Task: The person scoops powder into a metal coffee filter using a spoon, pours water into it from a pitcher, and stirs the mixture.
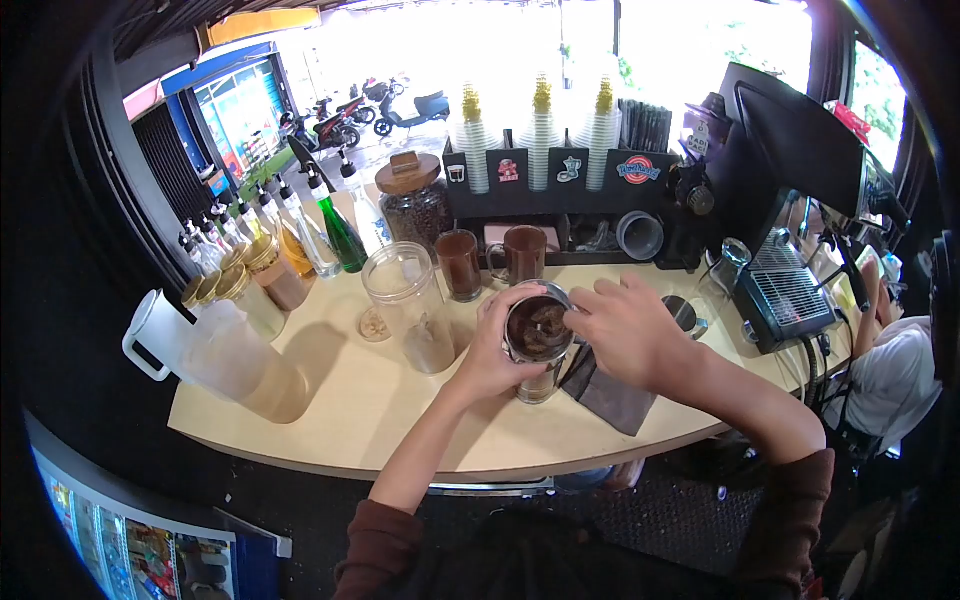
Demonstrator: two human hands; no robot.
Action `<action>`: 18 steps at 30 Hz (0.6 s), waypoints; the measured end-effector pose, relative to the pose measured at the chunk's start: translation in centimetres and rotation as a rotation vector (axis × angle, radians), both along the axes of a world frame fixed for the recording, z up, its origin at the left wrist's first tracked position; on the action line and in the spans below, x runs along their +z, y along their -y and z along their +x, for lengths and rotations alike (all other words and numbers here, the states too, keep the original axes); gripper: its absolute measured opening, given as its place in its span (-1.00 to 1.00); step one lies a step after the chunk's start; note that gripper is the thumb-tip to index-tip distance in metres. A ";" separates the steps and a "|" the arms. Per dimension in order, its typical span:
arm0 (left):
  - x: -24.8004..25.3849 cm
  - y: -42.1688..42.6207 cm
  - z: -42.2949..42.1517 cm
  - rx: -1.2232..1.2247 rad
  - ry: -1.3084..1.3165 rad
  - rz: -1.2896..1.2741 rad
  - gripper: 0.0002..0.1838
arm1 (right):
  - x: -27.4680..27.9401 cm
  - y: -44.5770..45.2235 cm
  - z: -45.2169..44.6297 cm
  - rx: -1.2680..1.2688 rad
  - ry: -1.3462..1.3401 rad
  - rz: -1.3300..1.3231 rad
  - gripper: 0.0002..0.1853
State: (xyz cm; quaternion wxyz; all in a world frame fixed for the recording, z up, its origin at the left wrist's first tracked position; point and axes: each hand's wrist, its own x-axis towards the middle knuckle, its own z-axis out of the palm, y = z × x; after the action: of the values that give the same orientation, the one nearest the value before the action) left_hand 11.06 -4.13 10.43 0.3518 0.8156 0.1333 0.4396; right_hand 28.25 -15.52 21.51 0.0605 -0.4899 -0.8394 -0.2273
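Observation:
My left hand (490, 350) is wrapped around a round cup (510, 345) with a shiny rim. Dark brown liquid (538, 328) with lighter streaks on its surface fills the cup. Over the cup's right side my right hand (625, 330) is closed in a pinch; whatever its fingers hold is hidden. Just below the cup a clear glass (537, 388) partly shows on the table. A folded dark cloth (612, 398) lies under my right wrist. Left of my left hand stands a tall clear jar (410, 310) with some brown powder at the bottom.
Two glass mugs of brown drink (459, 265) stand behind the cup. A frosted pitcher (225, 355), pump bottles (340, 230) and a coffee bean jar (415, 205) line the left. A black cup rack (555, 180) is at the back, a coffee machine (785, 285) at right. A person (890, 370) sits beyond.

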 end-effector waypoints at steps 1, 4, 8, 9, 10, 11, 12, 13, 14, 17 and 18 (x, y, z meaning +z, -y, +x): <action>0.0 0.0 0.0 -0.003 0.006 0.017 -0.06 | 0.1 -0.1 -0.1 0.004 0.031 0.035 -0.87; 0.6 0.1 -0.1 0.008 -0.007 0.065 -0.07 | -0.7 -1.1 -0.4 0.065 0.017 0.101 -0.87; 1.2 -0.9 -0.3 -0.080 0.039 0.155 -0.08 | -0.2 -0.7 -0.5 0.012 0.017 -0.061 -0.86; 1.6 -0.8 -0.5 -0.062 0.007 0.170 -0.07 | 0.2 -0.7 -0.3 0.014 0.018 -0.022 -0.85; 1.9 -0.8 -0.6 -0.045 -0.027 0.187 -0.05 | 0.3 -0.6 -0.2 0.013 0.018 0.017 -0.84; 1.9 -0.8 -0.6 -0.047 -0.027 0.189 -0.05 | 0.1 -0.7 -0.2 0.011 0.018 0.019 -0.84; 1.9 -0.9 -0.6 -0.051 -0.072 0.179 -0.04 | -0.4 -0.9 -0.3 0.012 -0.036 -0.024 -0.82; 1.9 -0.9 -0.6 -0.055 -0.117 0.169 -0.04 | -0.7 -1.0 -0.4 0.013 -0.089 -0.067 -0.81; 2.0 -0.7 -0.5 -0.057 -0.117 0.172 -0.04 | -0.7 -1.0 -0.5 0.010 -0.089 -0.064 -0.81; 1.8 0.3 -0.5 -0.060 -0.053 0.011 -0.10 | -0.8 -1.0 -1.0 -0.033 -0.114 -0.107 -0.82; 1.5 0.4 -0.4 -0.044 -0.024 0.015 -0.09 | -0.7 -1.1 -1.1 0.007 -0.088 -0.004 -0.81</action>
State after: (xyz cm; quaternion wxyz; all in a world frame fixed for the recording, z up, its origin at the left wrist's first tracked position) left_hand 10.64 -4.54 11.95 0.3536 0.8261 0.1164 0.4230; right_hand 27.11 -14.44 20.83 0.0969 -0.4968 -0.8381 -0.2036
